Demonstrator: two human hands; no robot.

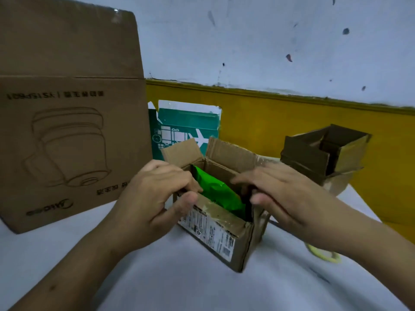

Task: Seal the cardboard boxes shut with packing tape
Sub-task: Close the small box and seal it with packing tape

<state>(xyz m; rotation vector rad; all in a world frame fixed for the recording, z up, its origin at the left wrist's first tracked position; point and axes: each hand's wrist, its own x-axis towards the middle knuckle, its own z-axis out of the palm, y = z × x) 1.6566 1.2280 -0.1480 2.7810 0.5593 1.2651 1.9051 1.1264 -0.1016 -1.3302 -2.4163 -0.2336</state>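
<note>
While both hands work at its rim, small box (208, 234): brown cardboard, top open, far flaps standing up, a printed shipping label on its near side; it sits on the table directly below the camera.
Green packet (216, 191): glossy, lying slanted inside the small box, partly below its rim.
Left hand (157, 194): at the small box's left side, fingers curled over the left wall into the opening, thumb pressed on the near flap, grasping the cardboard.
Right hand (287, 194): at the small box's right side, fingers reaching across the right rim, thumb lower down; it is blurred, so I cannot tell whether it grasps the flap or only touches it.
Large box (67, 142): brown, to the left of the small box and far taller, its line drawing and lettering upside down.
Teal box (186, 129): just behind the small box, white aeroplane print, torn top edge.
Dark box (323, 153): behind and to the right of the small box, open-topped.
Yellowish ring (323, 254): right of the small box, flat on the table, mostly hidden by the right forearm.
Table (179, 292): pale grey-white covering under the small box.
Wall (269, 41): beyond the small box, pale with dark chips above, a mustard-yellow band below.
</note>
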